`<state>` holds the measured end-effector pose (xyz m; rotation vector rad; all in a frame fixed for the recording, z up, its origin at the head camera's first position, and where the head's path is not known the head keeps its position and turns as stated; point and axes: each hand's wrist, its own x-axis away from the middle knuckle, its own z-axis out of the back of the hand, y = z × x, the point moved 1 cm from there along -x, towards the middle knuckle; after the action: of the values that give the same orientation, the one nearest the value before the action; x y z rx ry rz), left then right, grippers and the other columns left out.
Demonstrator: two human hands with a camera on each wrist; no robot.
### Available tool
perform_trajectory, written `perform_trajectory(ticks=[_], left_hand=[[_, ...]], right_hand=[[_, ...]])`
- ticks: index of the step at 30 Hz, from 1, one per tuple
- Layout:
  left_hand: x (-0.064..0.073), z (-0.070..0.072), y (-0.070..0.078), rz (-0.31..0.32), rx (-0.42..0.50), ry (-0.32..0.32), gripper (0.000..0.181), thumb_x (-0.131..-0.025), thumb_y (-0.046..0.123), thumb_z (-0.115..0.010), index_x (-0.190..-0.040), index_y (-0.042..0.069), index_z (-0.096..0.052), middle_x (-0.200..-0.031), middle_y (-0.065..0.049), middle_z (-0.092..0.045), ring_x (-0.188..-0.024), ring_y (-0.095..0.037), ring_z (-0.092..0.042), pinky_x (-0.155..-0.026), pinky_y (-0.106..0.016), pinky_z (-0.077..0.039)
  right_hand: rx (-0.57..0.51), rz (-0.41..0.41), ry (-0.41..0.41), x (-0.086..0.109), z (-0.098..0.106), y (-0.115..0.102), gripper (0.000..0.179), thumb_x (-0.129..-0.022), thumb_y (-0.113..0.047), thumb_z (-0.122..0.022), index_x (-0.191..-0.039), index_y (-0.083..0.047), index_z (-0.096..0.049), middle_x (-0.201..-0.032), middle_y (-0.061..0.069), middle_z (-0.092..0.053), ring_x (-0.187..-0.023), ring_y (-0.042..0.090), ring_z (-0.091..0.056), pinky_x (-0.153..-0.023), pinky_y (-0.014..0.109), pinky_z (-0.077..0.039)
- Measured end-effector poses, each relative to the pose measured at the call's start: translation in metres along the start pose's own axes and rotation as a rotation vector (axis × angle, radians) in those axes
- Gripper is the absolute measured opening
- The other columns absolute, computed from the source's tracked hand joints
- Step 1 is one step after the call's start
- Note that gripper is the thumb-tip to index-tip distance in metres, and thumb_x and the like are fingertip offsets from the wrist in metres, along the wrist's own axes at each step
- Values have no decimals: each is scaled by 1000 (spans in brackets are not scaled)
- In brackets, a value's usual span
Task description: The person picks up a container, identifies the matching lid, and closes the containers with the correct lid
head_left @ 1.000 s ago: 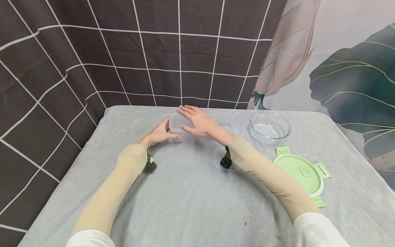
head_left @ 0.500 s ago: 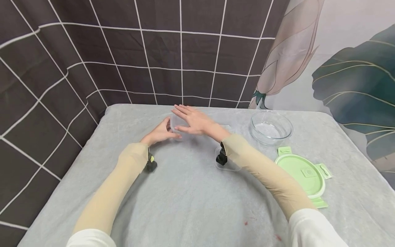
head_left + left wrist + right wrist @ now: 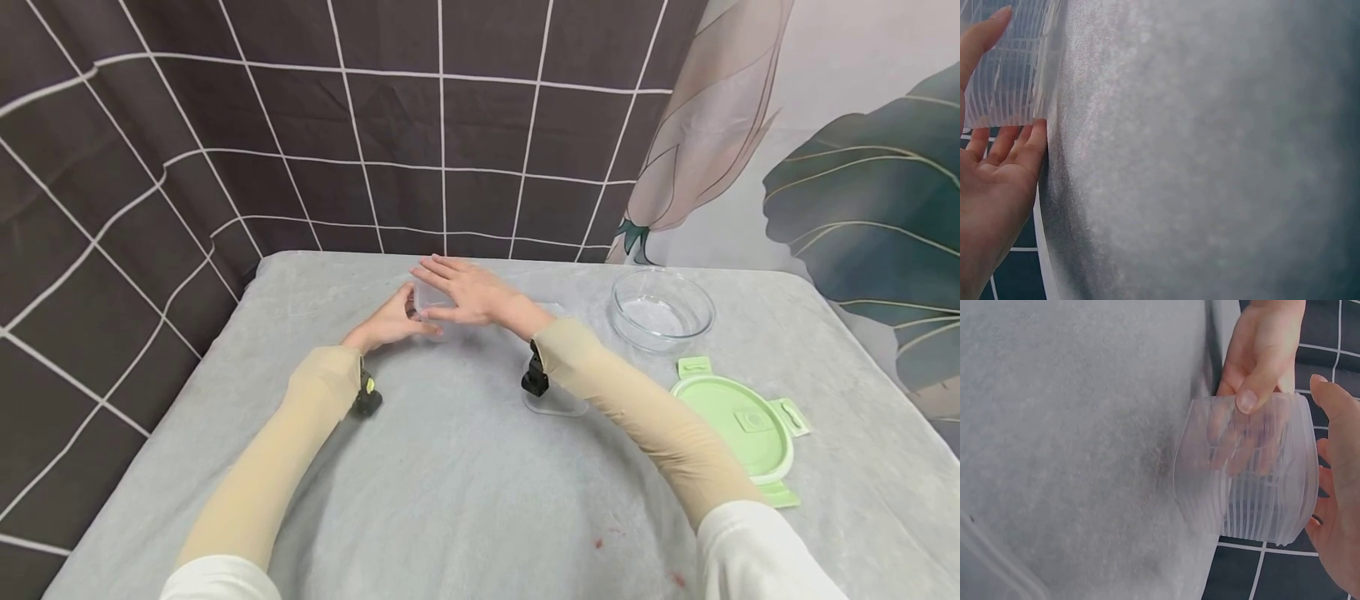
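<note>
A clear, ribbed plastic food container (image 3: 1247,506) stands at the back of the table, left of centre, partly covered by the hands in the head view. My left hand (image 3: 390,321) grips its left side, the thumb (image 3: 985,37) in front and the other fingers round behind. Over the top of the container lies my right hand (image 3: 468,293), its fingers stretched out flat and pointing left. From the right wrist, the right palm (image 3: 1341,475) shows right beside the container's top face. That top face is mostly hidden under the hand in the head view.
Under the right forearm lies a flat clear plastic lid (image 3: 558,406), partly hidden. To the back right is a round glass bowl (image 3: 654,340), and nearer, a green lid (image 3: 738,425) with side clips. A dark gridded curtain (image 3: 390,117) hangs behind the table.
My right hand has shifted left across the container's top, covering more of it, and its forearm has followed. The left hand keeps the same hold.
</note>
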<state>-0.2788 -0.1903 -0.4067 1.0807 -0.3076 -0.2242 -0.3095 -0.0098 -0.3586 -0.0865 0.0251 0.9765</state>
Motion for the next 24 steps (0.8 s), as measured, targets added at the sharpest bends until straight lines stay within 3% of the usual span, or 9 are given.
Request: perform_trajectory(ticks=[9, 15, 24], left_hand=[[0, 0, -1, -2, 8, 0, 105, -77, 18, -80, -153, 9, -8, -152, -16, -34, -140, -30, -37, -117, -45, -30], [-1, -1, -2, -11, 37, 11, 103, -76, 16, -81, -152, 12, -12, -149, -15, -39, -138, -28, -39, -116, -44, -31], [1, -3, 0, -18, 39, 11, 100, -77, 14, -80, -151, 9, -13, -144, -18, -45, -133, -29, -44, -114, -44, -34]], right_hand=[[12, -17, -19, -3, -3, -2, 72, -96, -58, -41, -154, -21, -22, -157, 6, -30, -148, 29, -21, -122, 44, -17], [-1, -20, -1, -4, -4, -3, 69, -95, -58, -41, -153, -23, -25, -155, 3, -35, -141, 26, -31, -119, 42, -25], [-21, -62, -6, -2, -3, -4, 69, -94, -58, -45, -152, -24, -26, -154, 12, -34, -140, 31, -32, -118, 44, -27]])
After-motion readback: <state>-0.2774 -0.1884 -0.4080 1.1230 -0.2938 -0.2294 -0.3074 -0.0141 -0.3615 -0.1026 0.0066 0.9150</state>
